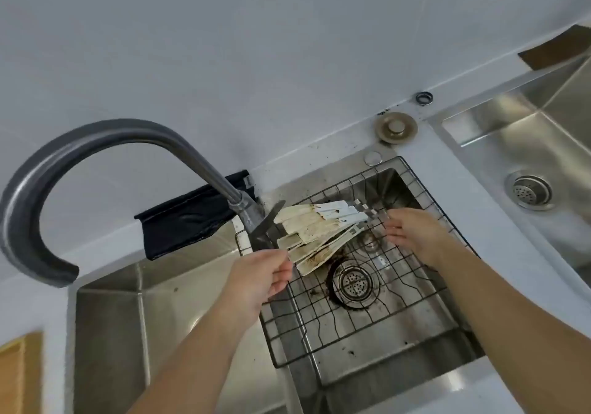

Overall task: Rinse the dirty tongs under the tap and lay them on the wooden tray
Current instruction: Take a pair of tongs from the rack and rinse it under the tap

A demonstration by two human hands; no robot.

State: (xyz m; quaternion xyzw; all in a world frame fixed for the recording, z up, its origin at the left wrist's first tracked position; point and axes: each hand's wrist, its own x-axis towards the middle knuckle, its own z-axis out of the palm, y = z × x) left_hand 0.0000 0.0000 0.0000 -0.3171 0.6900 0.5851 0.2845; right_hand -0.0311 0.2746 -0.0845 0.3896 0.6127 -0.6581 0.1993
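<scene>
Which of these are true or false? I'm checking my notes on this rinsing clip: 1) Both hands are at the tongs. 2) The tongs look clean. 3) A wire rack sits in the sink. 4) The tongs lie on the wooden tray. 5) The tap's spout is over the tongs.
1) True: the left hand is at one end of the tongs, the right hand at the other.
2) False: brown stains cover them.
3) True: the wire rack sits in the sink.
4) False: they are held above the rack; the wooden tray is at the lower left edge.
5) False: the tap curves away to the left.
</scene>
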